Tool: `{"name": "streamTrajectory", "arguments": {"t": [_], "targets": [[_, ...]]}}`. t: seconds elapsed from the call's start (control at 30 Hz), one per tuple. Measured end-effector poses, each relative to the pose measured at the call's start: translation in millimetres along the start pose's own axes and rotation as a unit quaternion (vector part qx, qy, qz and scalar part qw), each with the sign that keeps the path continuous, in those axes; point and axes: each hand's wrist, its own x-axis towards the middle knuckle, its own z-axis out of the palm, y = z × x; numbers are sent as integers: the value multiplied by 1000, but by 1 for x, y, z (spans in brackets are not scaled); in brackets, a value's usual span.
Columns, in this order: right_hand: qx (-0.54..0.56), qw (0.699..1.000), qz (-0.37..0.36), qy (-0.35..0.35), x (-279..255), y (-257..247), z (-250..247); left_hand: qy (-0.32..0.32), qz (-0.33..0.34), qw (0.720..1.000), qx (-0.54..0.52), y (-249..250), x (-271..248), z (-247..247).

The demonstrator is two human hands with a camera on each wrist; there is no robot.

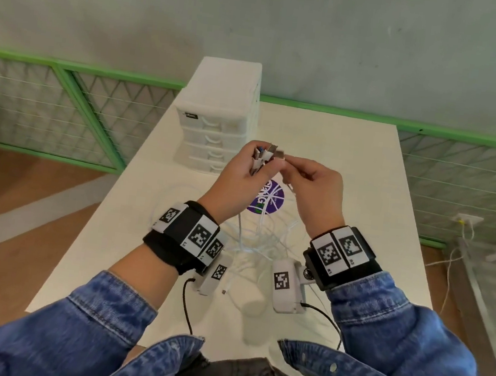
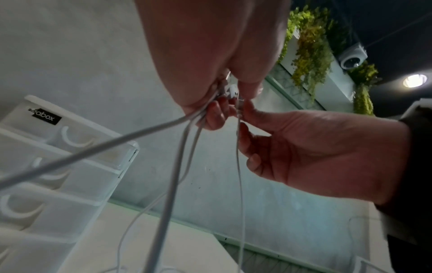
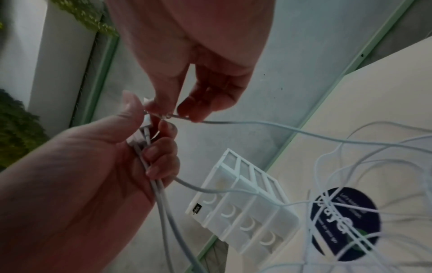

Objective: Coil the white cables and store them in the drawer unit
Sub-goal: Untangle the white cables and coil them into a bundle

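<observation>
Both hands are raised over the white table [image 1: 366, 183]. My left hand [image 1: 254, 163] grips a bundle of white cable ends [image 1: 263, 156], their plugs sticking up above the fingers. My right hand [image 1: 288, 164] pinches one more plug [image 1: 279, 154] right beside that bundle. The cables [image 1: 260, 239] hang down into a loose tangle on the table under my wrists. In the right wrist view the pinched cable [image 3: 280, 127] trails off to the right, and the left hand [image 3: 151, 147] curls round several strands. The white drawer unit [image 1: 216, 127] stands behind my hands with its drawers closed.
A round purple sticker [image 1: 267, 199] lies on the table under the cables. One loose plug end [image 1: 224, 291] rests near the front edge. A green mesh fence [image 1: 62, 109] runs behind the table. A wall socket with cords [image 1: 467, 221] is on the right.
</observation>
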Motion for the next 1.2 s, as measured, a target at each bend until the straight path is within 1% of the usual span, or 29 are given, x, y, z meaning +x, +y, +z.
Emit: {"name": "streamTrajectory", "arguments": {"t": [0.07,0.2,0.3,0.37,0.43,0.53,0.67,0.77,0.9,0.97,1.03,1.1,1.2], "targets": [[7,1000,-2,4,7,-8,5,7,2,1000,10,7,7,-4],[29,999,-18,14,17,-19,14,8,-1,1000,-24,15,18,-10],[60,998,-14,-3,22,-21,22,6,-6,999,-38,18,24,-14],[81,996,-5,-33,24,-19,28,-2,0,999,-44,24,27,-16],[92,992,16,-84,25,-14,34,-8,8,999,-43,29,31,-17],[66,984,30,-160,20,-10,44,-8,15,999,-41,33,36,-15],[86,979,4,-187,14,-7,45,1,-6,996,-87,38,37,-14],[86,974,-16,-210,15,-2,41,4,-2,994,-106,36,38,-17],[46,976,-6,-213,16,8,37,37,27,997,-64,36,36,-23],[4,976,-26,-218,14,15,36,79,45,993,-69,33,38,-29],[-62,975,-54,-209,12,19,36,128,53,987,-78,24,39,-36],[-110,972,-70,-194,12,18,37,150,23,986,-72,9,39,-44],[-154,967,-78,-186,16,18,35,117,-70,991,-12,-7,37,-53]]}}
